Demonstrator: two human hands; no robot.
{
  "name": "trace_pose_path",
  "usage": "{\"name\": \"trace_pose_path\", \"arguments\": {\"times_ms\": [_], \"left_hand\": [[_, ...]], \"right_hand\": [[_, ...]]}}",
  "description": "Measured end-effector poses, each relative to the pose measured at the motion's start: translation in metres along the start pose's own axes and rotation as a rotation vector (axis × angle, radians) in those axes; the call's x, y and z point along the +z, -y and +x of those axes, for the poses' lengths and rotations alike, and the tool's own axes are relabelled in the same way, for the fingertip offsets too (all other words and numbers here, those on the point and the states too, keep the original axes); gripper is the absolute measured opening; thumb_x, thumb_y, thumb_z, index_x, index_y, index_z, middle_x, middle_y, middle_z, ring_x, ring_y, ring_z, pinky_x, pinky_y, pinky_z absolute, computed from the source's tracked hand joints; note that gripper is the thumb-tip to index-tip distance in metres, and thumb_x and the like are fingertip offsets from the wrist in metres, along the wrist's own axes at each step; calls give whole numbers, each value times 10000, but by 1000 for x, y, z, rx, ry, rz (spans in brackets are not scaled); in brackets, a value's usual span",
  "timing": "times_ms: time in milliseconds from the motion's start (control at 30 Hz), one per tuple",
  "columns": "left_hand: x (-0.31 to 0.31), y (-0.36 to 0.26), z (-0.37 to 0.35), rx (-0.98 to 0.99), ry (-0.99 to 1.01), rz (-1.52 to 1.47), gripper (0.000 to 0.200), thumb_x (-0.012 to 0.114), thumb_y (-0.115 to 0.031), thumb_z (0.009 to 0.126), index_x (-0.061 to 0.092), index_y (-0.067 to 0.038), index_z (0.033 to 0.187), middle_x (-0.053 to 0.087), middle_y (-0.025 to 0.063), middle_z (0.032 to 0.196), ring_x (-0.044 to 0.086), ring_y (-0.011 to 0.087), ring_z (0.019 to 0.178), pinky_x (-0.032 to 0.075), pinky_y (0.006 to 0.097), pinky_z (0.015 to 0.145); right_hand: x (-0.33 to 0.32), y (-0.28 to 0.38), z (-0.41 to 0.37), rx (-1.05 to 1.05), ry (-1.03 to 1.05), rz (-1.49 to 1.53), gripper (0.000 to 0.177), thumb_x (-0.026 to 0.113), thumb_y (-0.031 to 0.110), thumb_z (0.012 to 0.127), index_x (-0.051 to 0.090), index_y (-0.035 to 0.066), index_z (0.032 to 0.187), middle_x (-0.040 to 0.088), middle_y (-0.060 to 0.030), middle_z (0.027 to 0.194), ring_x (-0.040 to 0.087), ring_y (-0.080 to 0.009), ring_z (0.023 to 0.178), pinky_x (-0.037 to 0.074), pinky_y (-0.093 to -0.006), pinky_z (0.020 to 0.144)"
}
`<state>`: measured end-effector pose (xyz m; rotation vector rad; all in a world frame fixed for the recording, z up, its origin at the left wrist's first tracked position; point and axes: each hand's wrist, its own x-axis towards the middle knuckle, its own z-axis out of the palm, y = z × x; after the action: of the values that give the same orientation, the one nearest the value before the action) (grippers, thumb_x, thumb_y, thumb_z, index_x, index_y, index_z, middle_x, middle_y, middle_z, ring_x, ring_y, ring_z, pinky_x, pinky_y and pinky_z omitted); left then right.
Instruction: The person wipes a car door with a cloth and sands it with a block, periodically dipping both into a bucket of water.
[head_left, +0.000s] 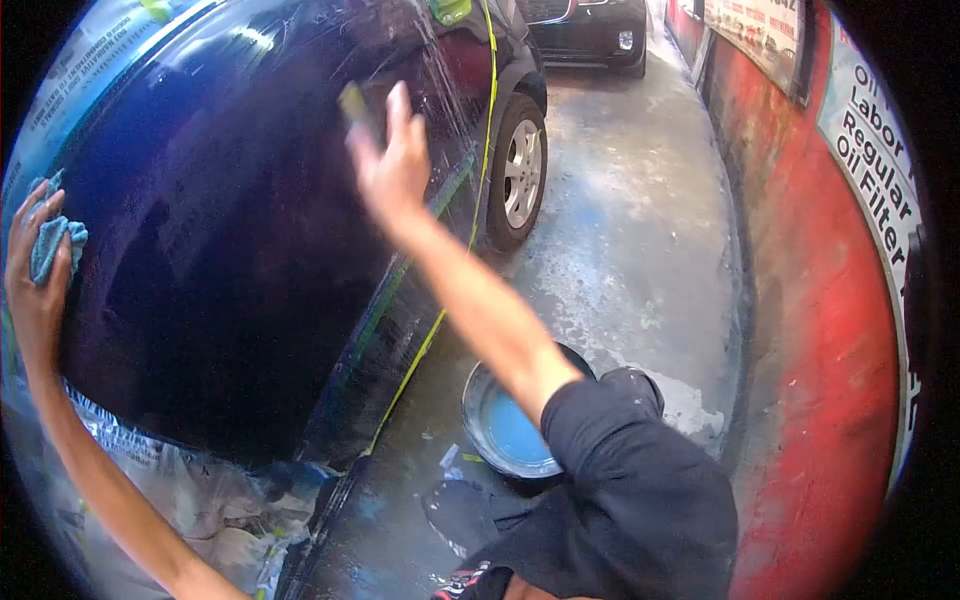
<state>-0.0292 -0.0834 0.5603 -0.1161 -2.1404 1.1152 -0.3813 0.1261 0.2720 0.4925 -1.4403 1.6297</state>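
Observation:
At the left edge, my left hand [38, 262] is closed around a crumpled teal cloth [60, 245], close against the dark car panel [230, 230]. My right hand [398, 170], smeared by motion, is over the same panel near its right side. A small yellowish piece [354, 103] shows at its fingers; its kind is too blurred to tell. The panel is dark blue to black and glossy, with dull streaks. Yellow-green tape [425, 345] runs along its right side.
A dark bucket with bluish water [510, 435] stands on the wet concrete floor [640, 230] below my right arm. A car wheel [522, 165] is beyond the panel, with another dark car [590, 35] behind. Printed masking sheet [125, 435] borders the panel. A red wall [810, 380] with signs rises at right.

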Motion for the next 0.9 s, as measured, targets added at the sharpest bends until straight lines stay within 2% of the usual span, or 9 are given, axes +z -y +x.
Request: {"name": "trace_pose_path", "arguments": {"times_ms": [100,167,200,233,400,533,633,767,900], "left_hand": [[6,8,-4,52,-25,-63,404,595,-63,1012,589,-93,1415,538,138,1512,482,288,1435,367,437,1223],[19,25,-13,51,20,-74,395,574,-95,1037,565,-63,1431,530,135,1520,478,270,1439,385,422,1216],[20,29,-14,66,40,-37,398,565,-107,1046,553,-52,1440,524,139,1526,478,266,1440,385,417,1216],[19,33,-15,81,59,0,403,556,-118,1054,542,-41,1449,518,142,1532,477,262,1441,386,412,1215],[21,38,-11,82,54,-2,419,545,-137,1062,524,-41,1470,493,146,1552,467,259,1451,380,407,1219],[24,36,-10,56,32,-32,439,543,-149,1063,505,-65,1492,469,140,1573,446,261,1468,370,413,1226],[32,38,-14,59,35,-34,458,544,-154,1057,487,-92,1508,452,128,1585,426,265,1477,369,425,1224],[27,28,-12,59,15,-35,434,555,-135,1027,514,-82,1456,469,135,1553,456,272,1427,399,431,1190],[29,21,-15,47,0,-73,411,566,-116,997,540,-72,1405,486,143,1521,485,278,1378,429,437,1155]], "right_hand": [[-23,14,-113,-337,87,43,907,823,374,825,420,7,1550,574,-185,983,603,-363,858,524,-469,751],[-19,-2,-68,-296,106,65,894,819,361,832,416,11,1550,563,-195,987,602,-379,874,527,-465,806],[-15,-12,-32,-140,139,46,837,815,267,861,414,-32,1532,589,-296,1352,575,-448,1233,451,-473,1067],[-9,-20,8,37,93,56,810,774,319,895,408,-19,1534,530,-327,1445,534,-457,1322,423,-475,1109],[-3,-9,30,303,31,-24,806,746,344,918,375,20,1556,585,-316,1325,577,-467,1223,455,-495,1055],[-23,28,-136,-262,88,113,897,833,300,838,395,-12,1556,593,-221,1079,578,-397,933,503,-486,846],[-16,-17,-70,-319,19,-41,860,784,352,885,385,-15,1552,616,-280,1185,599,-424,982,490,-498,911],[-2,-77,39,355,38,-88,807,728,345,933,344,39,1574,562,-319,1358,569,-470,1226,448,-504,1055],[-11,10,-61,12,-14,10,841,752,270,921,323,-16,1586,593,-289,1239,602,-449,1109,477,-493,988]]}}
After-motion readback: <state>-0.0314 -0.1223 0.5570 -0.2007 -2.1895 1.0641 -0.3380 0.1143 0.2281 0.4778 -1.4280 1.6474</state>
